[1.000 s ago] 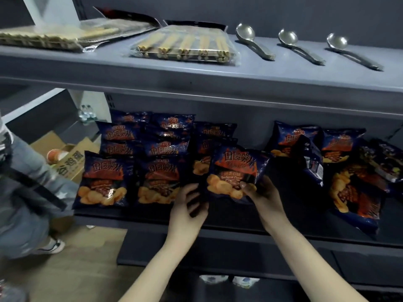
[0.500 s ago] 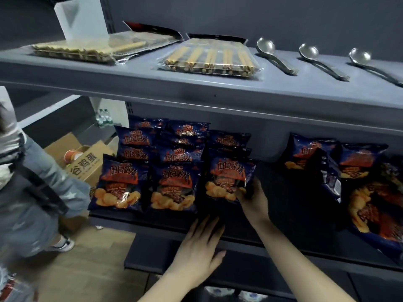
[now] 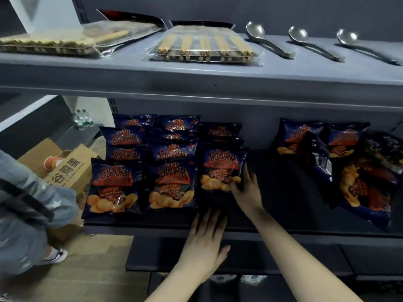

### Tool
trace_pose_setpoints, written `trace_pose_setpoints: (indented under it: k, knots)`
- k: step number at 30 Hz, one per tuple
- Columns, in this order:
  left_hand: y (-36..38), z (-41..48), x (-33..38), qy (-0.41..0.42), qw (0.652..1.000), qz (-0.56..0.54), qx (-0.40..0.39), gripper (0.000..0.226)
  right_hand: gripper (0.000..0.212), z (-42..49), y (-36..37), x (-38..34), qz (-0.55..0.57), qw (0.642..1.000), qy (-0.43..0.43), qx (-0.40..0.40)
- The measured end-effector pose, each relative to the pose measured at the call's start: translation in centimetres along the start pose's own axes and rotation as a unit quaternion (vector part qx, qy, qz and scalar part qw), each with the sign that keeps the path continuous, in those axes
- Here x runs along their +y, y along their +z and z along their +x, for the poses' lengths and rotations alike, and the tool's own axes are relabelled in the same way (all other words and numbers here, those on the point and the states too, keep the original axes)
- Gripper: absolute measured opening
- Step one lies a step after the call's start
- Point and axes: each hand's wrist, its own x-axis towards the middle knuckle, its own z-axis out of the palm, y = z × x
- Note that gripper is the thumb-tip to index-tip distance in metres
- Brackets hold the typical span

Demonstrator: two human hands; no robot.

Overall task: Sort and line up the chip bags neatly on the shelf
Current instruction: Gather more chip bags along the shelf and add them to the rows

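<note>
**On the lower shelf, a grip on the third column's front bag**

On the lower shelf (image 3: 152, 228), my right hand (image 3: 246, 190) pinches the bottom right corner of the chip bag (image 3: 221, 166) that fronts the third column. My left hand (image 3: 205, 238) is flat, fingers straight, over the shelf's front lip; I cannot tell whether it touches. Right of the held bag lies a bare dark strip (image 3: 283, 192), then a loose heap of bags (image 3: 366, 184), tilted and overlapping. The bags are glossy, crinkled dark-blue foil printed with orange chips. I count three sorted columns (image 3: 172, 149), each with one front bag. On the upper shelf (image 3: 196, 77) lie three metal spoons (image 3: 261, 40) and two clear stick packs (image 3: 202, 44).
</note>
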Motion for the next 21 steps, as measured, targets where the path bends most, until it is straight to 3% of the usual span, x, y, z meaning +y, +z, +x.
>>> trace_pose_setpoints:
  k: [2, 4, 8, 12, 15, 21]
  knots:
    - [0.0, 0.0, 0.0, 0.003, 1.000, -0.001, -0.001, 0.065, 0.065, -0.1, 0.0, -0.2, -0.028, 1.000, -0.005, -0.009]
    - [-0.2, 0.0, -0.1, 0.007, 1.000, -0.002, -0.006, 0.066, 0.072, 0.0, 0.0, -0.4, -0.037, 0.999, -0.003, -0.023]
    - [-0.9, 0.0, -0.2, 0.003, 0.999, -0.008, -0.031, 0.067, 0.076, -0.7, -1.0, -1.3, 0.006, 0.999, 0.032, -0.020]
    - [-0.7, 0.0, -0.1, 0.009, 0.999, -0.008, -0.050, 0.070, 0.073, -4.3, -3.2, -0.7, -0.008, 0.998, -0.004, 0.070]
    - [-0.6, 0.5, 0.5, 0.038, 0.999, -0.005, -0.011, 0.072, 0.064, -7.2, -5.7, 0.8, -0.059, 0.990, -0.032, 0.124]
    - [-2.3, 4.0, 4.6, 0.124, 0.991, -0.046, 0.031, 0.070, 0.054, -10.0, -12.4, 3.7, -0.104, 0.968, 0.006, 0.227]
